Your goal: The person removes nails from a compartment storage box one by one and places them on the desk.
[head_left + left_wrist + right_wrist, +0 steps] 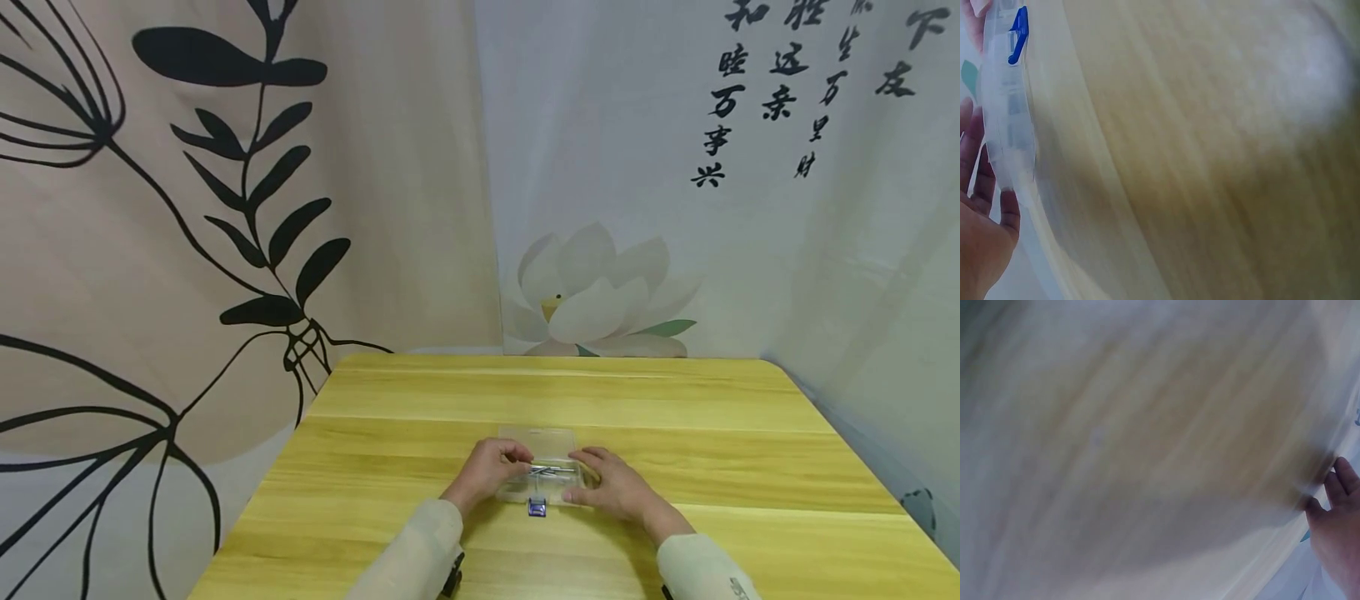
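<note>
A small clear plastic box lies on the wooden table with its see-through lid raised toward the far side. Thin metal pieces lie inside, along its far part. At the front edge hangs a blue latch, which also shows in the left wrist view. My left hand is at the box's left end, bent fingertips right at the metal pieces; I cannot tell whether they pinch one. My right hand holds the right end, thumb in front and fingers at the far corner.
The light wooden table extends around the box on all sides. Behind it hang cloth sheets, one with a dark plant print and one with a pale lotus and black characters.
</note>
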A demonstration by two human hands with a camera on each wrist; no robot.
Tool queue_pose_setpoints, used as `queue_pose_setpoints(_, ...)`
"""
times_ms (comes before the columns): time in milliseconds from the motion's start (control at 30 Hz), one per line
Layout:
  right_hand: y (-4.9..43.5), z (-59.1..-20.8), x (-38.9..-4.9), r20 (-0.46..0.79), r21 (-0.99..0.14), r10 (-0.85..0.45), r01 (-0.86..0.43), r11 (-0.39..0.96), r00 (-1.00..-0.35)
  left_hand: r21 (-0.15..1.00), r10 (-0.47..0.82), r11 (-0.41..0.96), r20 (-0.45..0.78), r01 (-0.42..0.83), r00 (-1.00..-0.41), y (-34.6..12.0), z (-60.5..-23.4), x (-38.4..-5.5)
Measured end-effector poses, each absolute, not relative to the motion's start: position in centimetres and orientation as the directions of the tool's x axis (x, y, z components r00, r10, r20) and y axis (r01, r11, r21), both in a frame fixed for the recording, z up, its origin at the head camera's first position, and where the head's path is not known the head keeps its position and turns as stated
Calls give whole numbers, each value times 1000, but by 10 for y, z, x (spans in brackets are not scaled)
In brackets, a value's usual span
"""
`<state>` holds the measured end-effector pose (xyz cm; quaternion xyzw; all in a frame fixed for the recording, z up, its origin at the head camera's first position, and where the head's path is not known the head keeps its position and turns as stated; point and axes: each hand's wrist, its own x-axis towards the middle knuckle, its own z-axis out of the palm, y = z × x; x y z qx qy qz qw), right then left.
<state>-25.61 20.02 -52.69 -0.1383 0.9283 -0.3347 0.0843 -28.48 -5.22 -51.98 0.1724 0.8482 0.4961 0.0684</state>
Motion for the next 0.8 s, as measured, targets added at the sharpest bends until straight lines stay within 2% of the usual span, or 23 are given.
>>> queue_pose_setpoints(500,200,-529,-256,-67,-656,-302,-186,732,-951,865,340,444,78,233,-937,-46,-517,-285)
queue_pose_setpoints(800,200,-532,-256,-70,-670,-297,-176,721,-952,859,379,453,56,238,-924,-43,-519,-294)
